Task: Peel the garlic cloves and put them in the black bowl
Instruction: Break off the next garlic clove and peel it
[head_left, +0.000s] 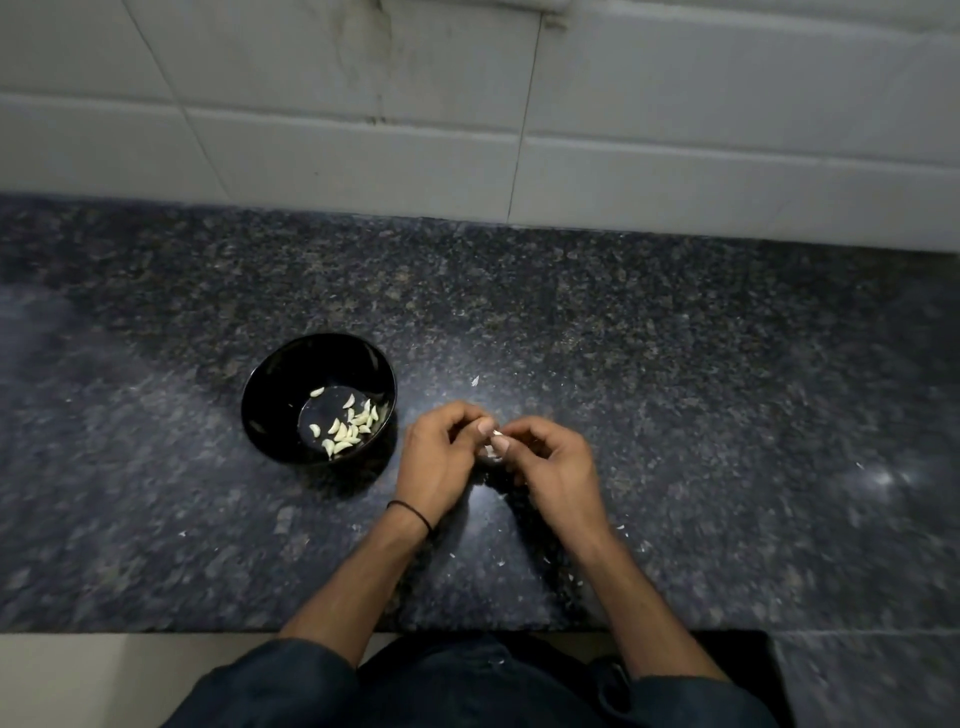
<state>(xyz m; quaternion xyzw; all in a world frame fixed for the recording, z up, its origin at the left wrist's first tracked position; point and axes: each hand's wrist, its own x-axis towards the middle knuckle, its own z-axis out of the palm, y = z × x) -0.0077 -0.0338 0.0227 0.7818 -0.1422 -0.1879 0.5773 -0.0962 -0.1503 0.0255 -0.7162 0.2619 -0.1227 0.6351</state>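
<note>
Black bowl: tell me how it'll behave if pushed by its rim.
The black bowl looks rigid, so it should slide as one piece. The stone countertop shines, so the bowl would probably glide easily. Few peeled garlic cloves lie inside, so it is likely light; a rim push might tip it.

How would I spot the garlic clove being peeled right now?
On the dark speckled counter, find the black bowl. Right of it the left hand and right hand meet; the clove is the white bit pinched between their fingertips, while the peeled cloves lie in the bowl.
</note>
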